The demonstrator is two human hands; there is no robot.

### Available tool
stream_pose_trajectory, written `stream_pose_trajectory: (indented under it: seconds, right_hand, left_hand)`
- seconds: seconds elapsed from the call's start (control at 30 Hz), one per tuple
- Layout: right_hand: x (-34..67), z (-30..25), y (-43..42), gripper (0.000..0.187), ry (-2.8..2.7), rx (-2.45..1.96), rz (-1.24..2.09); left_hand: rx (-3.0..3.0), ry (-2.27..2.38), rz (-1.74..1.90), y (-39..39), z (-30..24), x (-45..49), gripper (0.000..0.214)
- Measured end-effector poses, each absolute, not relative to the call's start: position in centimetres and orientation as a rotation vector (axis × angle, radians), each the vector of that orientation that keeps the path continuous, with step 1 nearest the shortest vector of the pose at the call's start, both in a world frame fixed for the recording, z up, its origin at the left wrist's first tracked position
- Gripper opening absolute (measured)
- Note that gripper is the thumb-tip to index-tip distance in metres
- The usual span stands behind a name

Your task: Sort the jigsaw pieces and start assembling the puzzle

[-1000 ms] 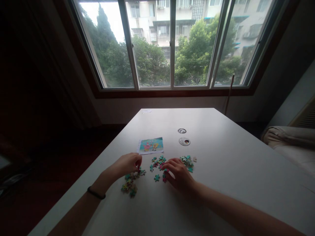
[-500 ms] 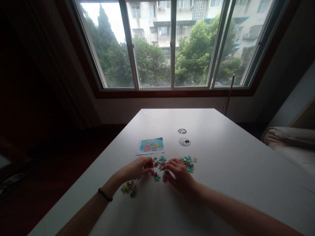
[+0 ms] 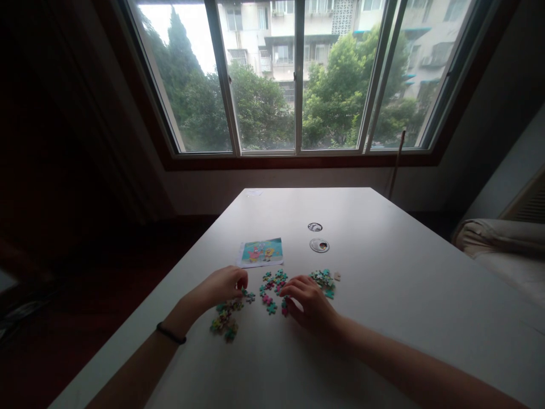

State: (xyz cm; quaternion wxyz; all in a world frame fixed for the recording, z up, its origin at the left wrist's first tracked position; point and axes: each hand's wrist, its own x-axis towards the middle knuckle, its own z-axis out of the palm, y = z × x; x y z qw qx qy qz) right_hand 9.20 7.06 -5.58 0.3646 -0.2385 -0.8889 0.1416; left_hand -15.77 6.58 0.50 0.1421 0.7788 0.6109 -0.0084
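Observation:
My left hand [image 3: 225,283] is closed, thumb and fingertips together at a small teal puzzle piece beside a pale piece [image 3: 250,297] on the table. Below it lies a pile of yellow and green puzzle pieces [image 3: 221,325]. My right hand [image 3: 310,302] rests on the table, fingers curved and thumb apart from them. Its fingertips touch the edge of the middle group of teal and pink puzzle pieces [image 3: 268,300], partly hiding it. Another pile of puzzle pieces [image 3: 324,279] lies just beyond that hand.
A cartoon picture sheet [image 3: 261,253] lies flat behind the pieces. Two round discs [image 3: 319,245] are farther back on the white table [image 3: 361,227]. A window [image 3: 298,79] fills the far wall, and a pale sofa arm [image 3: 494,236] stands at the right.
My left hand has moved left, away from the middle group, toward the yellow-green pile, uncovering pieces. My right hand has barely moved.

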Motion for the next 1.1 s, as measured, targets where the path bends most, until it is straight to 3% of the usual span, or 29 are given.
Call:
stream_pose_trajectory:
  seconds: [0.4,0.83,1.1]
  right_hand:
    - [9.1,-5.0,6.7,0.016,-2.326,-0.572,0.340]
    - [9.3,-5.5,6.7,0.016,-2.345,-0.575,0.350]
    - [8.9,-4.9,6.7,0.014,-2.351,-0.582,0.326]
  left_hand:
    - [2.277,1.590,0.188,6.9,0.0,-14.6,0.015]
    - [2.153,1.688,-0.103,6.9,0.2,-17.3,0.011]
    - [2.244,1.714,0.145,6.5,-0.6,-13.6,0.018]
